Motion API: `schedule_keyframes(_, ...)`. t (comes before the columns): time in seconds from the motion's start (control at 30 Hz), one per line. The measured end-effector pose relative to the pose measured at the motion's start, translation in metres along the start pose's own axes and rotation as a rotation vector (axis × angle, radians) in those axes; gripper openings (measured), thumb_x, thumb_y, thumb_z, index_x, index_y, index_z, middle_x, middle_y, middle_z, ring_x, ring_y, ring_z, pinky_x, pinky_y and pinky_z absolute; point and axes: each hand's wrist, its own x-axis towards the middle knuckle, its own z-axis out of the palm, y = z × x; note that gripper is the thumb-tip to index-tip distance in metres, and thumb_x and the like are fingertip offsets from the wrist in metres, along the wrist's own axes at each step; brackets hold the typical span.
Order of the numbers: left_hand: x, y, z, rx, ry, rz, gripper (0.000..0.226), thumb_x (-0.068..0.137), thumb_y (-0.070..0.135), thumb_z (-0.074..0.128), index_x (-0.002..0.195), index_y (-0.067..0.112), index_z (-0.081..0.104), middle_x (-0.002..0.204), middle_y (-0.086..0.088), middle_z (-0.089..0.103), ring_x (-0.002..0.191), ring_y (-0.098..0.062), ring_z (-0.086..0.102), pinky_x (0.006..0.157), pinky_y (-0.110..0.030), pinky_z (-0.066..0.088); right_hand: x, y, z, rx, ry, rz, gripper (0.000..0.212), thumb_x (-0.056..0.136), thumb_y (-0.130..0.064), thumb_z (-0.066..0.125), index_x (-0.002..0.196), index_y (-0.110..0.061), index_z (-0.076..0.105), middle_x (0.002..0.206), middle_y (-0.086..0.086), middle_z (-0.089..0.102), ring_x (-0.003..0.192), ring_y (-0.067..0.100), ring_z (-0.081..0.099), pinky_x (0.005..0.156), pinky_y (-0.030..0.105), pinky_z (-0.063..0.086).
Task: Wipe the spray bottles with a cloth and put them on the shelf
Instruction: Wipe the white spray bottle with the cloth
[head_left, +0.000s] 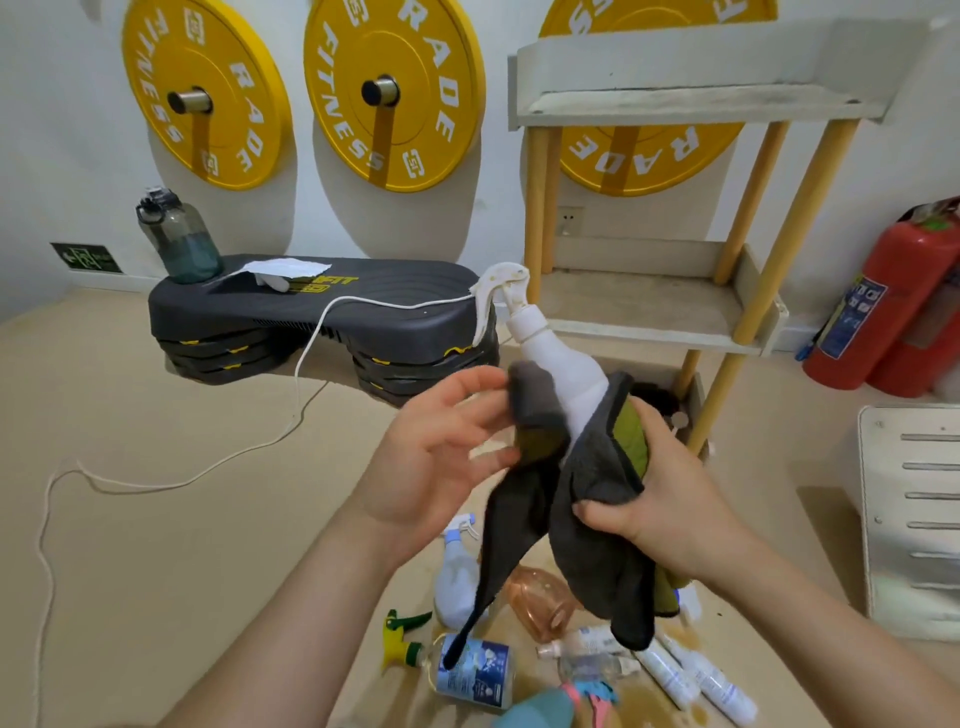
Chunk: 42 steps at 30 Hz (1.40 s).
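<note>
grey cloth (597, 545), gripped by right hand (660, 499), hides half the white bottle (563, 364); left hand (431, 457) splayed.

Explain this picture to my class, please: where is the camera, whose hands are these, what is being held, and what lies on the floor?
There is no machine here. A person wears a camera on the head, looking forward and down, so the two arms reaching in from below are that person's own. The right hand grips a grey cloth wrapped round the lower part of a white spray bottle, whose nozzle points up. The left hand is open, its fingers spread beside the cloth's edge. On the floor below lie more spray bottles, among them a blue-labelled bottle with a yellow trigger and a clear orange bottle. Behind them stands the shelf.
</note>
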Motion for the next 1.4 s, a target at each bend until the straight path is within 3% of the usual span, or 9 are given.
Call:
schedule_keyframes(0.1,0.006,-0.012,0.009,0.423,0.220,0.200,0.019,0.084,-0.009,0.067,0.089,0.009,0.061,0.076,0.000,0.072,0.074,-0.010,0.066,0.067,-0.026,0.051,-0.006,-0.013,0.011,-0.006,0.065,-0.047,0.072,0.054,-0.040,0.081,0.108,-0.060,0.037,0.105,-0.035,0.055,0.098,-0.016,0.054,0.075,0.004,0.042)
schedule_keyframes(0.23,0.011,-0.022,0.021,0.612,0.436,0.422,0.035,0.072,0.012,0.085,0.085,0.011,0.053,0.071,0.005,0.057,0.063,-0.005,0.051,0.062,-0.025,0.048,-0.013,-0.023,0.024,-0.015,0.140,-0.080,0.075,0.057,-0.034,0.082,0.121,-0.045,0.045,0.108,-0.024,0.059,0.099,-0.002,0.058,0.073,0.014,0.048)
schedule_keyframes(0.43,0.022,-0.022,0.023,0.321,0.597,0.191,0.067,0.054,0.060,0.073,0.099,0.011,0.063,0.091,-0.002,0.070,0.084,-0.016,0.068,0.079,-0.034,0.056,-0.021,-0.027,0.036,-0.136,0.146,-0.042,0.105,0.055,-0.040,0.082,0.145,-0.036,0.030,0.126,-0.013,0.052,0.115,0.012,0.056,0.088,0.037,0.054)
schedule_keyframes(0.6,0.026,-0.008,0.008,-0.057,0.253,-0.016,0.033,0.071,0.025,0.078,0.098,0.006,0.074,0.104,-0.018,0.073,0.094,-0.028,0.070,0.094,-0.043,0.053,-0.020,-0.036,0.033,0.102,-0.047,-0.027,0.094,0.058,-0.033,0.084,0.137,-0.044,0.034,0.122,-0.017,0.059,0.113,0.008,0.060,0.091,0.039,0.055)
schedule_keyframes(0.77,0.024,0.006,-0.001,-0.094,0.074,0.000,0.023,0.054,0.021,0.074,0.074,0.009,0.076,0.077,-0.012,0.070,0.069,-0.022,0.068,0.068,-0.031,0.057,-0.018,-0.043,0.004,0.614,-0.560,0.176,0.074,0.054,-0.008,0.087,0.121,-0.023,0.058,0.107,-0.004,0.074,0.104,0.014,0.070,0.087,0.030,0.056)
schedule_keyframes(1.0,0.020,-0.016,0.029,0.149,0.618,0.149,0.016,0.078,0.023,0.077,0.086,0.010,0.073,0.086,-0.013,0.076,0.086,-0.032,0.073,0.081,-0.045,0.058,-0.019,-0.032,0.027,0.076,-0.199,-0.016,0.087,0.057,-0.037,0.083,0.132,-0.040,0.038,0.105,-0.018,0.066,0.097,0.003,0.064,0.084,0.037,0.057)
schedule_keyframes(1.13,0.020,-0.020,0.024,0.220,0.669,0.137,0.012,0.085,0.026,0.075,0.091,0.016,0.074,0.088,-0.003,0.077,0.089,-0.024,0.073,0.089,-0.046,0.058,-0.009,-0.042,-0.020,-0.206,-0.567,0.136,0.103,0.065,-0.058,0.084,0.146,-0.045,0.020,0.136,-0.033,0.025,0.135,-0.003,0.030,0.115,0.025,0.029)
schedule_keyframes(1.3,0.021,-0.017,0.023,0.209,0.608,0.110,0.023,0.085,0.033,0.075,0.100,0.015,0.072,0.091,-0.009,0.076,0.091,-0.029,0.073,0.079,-0.041,0.060,-0.001,-0.055,-0.044,0.137,0.182,-0.103,0.042,0.081,-0.031,0.073,0.115,-0.048,0.057,0.113,-0.023,0.061,0.110,-0.005,0.057,0.096,0.027,0.052)
schedule_keyframes(1.4,0.018,-0.020,0.035,0.157,0.536,0.102,0.024,0.088,0.029,0.071,0.101,0.009,0.073,0.096,-0.014,0.075,0.097,-0.033,0.071,0.088,-0.046,0.058,-0.009,-0.048,-0.012,0.025,-0.102,-0.142,0.065,0.082,-0.036,0.073,0.136,-0.049,0.040,0.127,-0.027,0.050,0.117,-0.008,0.048,0.101,0.028,0.048)
